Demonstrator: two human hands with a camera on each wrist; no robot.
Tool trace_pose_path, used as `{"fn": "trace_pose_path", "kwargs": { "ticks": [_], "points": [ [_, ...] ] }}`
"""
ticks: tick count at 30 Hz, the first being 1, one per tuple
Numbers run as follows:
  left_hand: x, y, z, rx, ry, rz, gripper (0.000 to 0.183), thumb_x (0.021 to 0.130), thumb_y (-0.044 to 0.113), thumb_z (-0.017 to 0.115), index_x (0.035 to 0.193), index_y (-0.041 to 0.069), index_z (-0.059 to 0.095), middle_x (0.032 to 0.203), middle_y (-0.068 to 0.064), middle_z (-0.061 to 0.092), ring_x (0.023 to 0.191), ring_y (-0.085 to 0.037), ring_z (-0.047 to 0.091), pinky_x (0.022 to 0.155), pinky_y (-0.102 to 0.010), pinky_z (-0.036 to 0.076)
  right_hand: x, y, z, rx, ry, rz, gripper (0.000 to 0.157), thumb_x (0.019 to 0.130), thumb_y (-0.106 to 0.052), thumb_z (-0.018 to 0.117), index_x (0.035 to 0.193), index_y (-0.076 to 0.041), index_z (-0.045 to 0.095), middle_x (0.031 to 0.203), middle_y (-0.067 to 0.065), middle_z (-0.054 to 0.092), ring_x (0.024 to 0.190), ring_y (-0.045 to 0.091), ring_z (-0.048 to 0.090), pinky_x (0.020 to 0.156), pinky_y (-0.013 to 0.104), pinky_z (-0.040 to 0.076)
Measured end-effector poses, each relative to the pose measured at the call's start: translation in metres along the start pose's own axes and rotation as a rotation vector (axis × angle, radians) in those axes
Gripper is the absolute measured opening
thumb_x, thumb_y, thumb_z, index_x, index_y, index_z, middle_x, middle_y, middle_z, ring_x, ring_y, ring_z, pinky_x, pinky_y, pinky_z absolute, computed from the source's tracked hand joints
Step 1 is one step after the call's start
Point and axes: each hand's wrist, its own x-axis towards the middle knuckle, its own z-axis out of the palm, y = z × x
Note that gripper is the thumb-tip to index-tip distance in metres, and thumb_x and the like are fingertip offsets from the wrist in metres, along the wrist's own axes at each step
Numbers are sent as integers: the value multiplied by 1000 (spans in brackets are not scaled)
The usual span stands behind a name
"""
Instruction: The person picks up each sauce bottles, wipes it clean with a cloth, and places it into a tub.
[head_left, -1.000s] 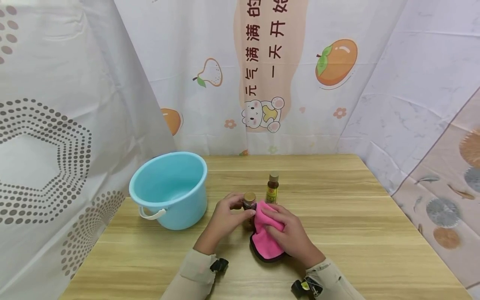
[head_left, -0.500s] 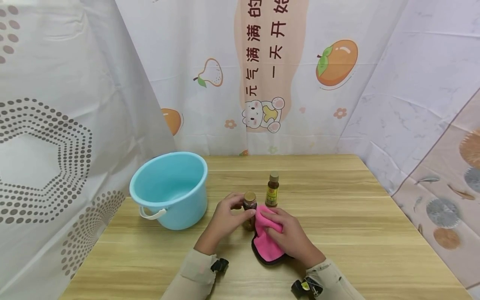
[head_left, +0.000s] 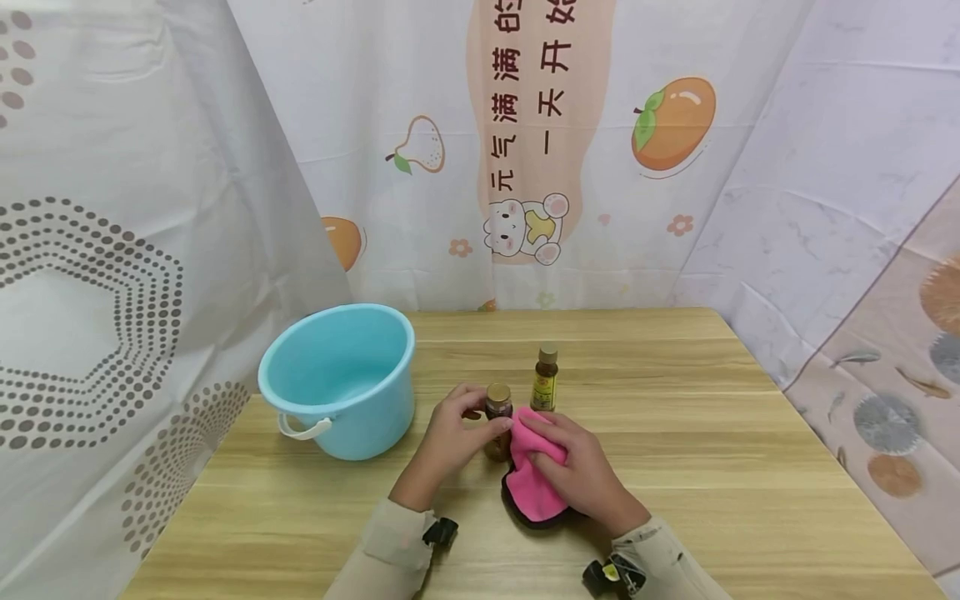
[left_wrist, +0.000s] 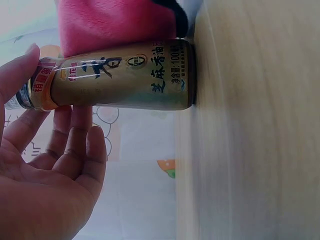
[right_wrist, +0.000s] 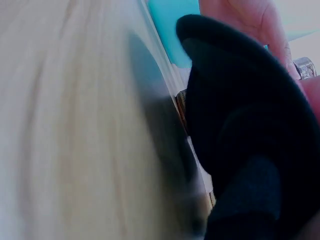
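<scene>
While my left hand [head_left: 455, 429] is pinching the sesame-oil bottle [head_left: 498, 410] near its neck, thumb opposite fingers, just below the head frame's centre, my right hand [head_left: 581, 471] is clutching a black-edged pink cloth [head_left: 534, 490] against it; a yellow-labelled bottle [head_left: 544, 387] is standing just behind, a light-blue bucket [head_left: 378, 425] centre left.
</scene>
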Motion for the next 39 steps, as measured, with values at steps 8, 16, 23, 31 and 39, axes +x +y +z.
{"fn": "trace_pose_path", "kwargs": {
  "ticks": [8, 16, 23, 31, 39],
  "points": [
    [1, 2, 0, -48, 6, -89, 61, 84, 48, 86, 133, 21, 64, 118, 4, 69, 112, -15, 65, 99, -44, 53, 0, 3, -1, 86, 39, -82, 55, 94, -2, 73, 144, -21, 63, 149, 2, 59, 131, 24, 61, 101, 23, 54],
    [0, 3, 0, -68, -2, -101, 48, 84, 47, 85, 122, 24, 67, 117, 5, 71, 114, -14, 66, 101, -46, 52, 1, -1, -3, 155, 39, -108, 53, 94, 1, 72, 144, -12, 62, 151, 7, 56, 135, 27, 58, 107, 16, 47],
    [0, 4, 0, -82, 1, -74, 38, 85, 43, 86, 114, 27, 69, 112, 7, 72, 111, -11, 68, 101, -46, 52, 1, 0, -4, 119, 23, -104, 50, 97, -8, 73, 145, -16, 62, 150, 6, 57, 133, 27, 59, 106, 19, 49],
    [0, 3, -2, -71, 13, -81, 39, 85, 41, 86, 116, 25, 69, 113, 6, 72, 111, -12, 68, 101, -47, 52, 2, 2, -4, 68, -29, -30, 53, 94, -7, 75, 143, -23, 64, 149, -1, 57, 134, 22, 58, 104, 32, 55],
    [1, 5, -2, -75, -1, -68, 36, 85, 41, 86, 113, 26, 69, 111, 7, 71, 107, -12, 68, 101, -47, 52, 2, 6, -5, 23, -78, 3, 49, 94, -10, 75, 141, -22, 66, 149, 1, 58, 137, 22, 56, 107, 41, 53]
  ]
}}
